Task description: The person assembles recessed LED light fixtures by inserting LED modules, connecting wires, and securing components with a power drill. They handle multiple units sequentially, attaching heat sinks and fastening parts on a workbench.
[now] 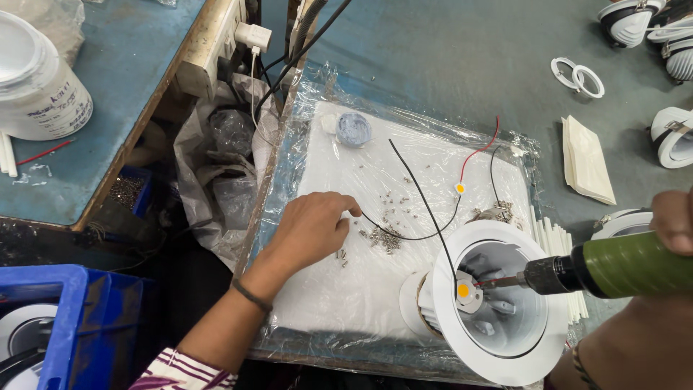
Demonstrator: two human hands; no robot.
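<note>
Tub, white and lidded, stands on the blue bench at the far left, and a blue crate sits near and low on the same side, with a white lamp part showing inside it. Between bench and work board hang crumpled plastic bags under a wall socket.

Moving right, the left hand rests palm down on the white pad of the plastic-wrapped board, its fingers curled narrow, the tips pinching at or just touching the small screws scattered there; whether one is already gripped I cannot tell. A good pick here would take a single screw by its head, so that it can go point-first to the bit without fumbling.

A thin black wire crosses the pad from far to near and runs down into the white lamp housing, which lies at the near right with its open mouth up. A red wire ends in a small yellow chip farther back. A small round blue cap lies at the far edge of the pad.

At the right, the right hand is wrapped around the green electric screwdriver, whose bit reaches into the housing toward the plate with the yellow chip. Keeping the bit square to the plate and the housing steady should stop the screw from going in askew, and the wire is best kept out from under the tip.

Spare white rings and housings lie on the grey top at the far right.
</note>
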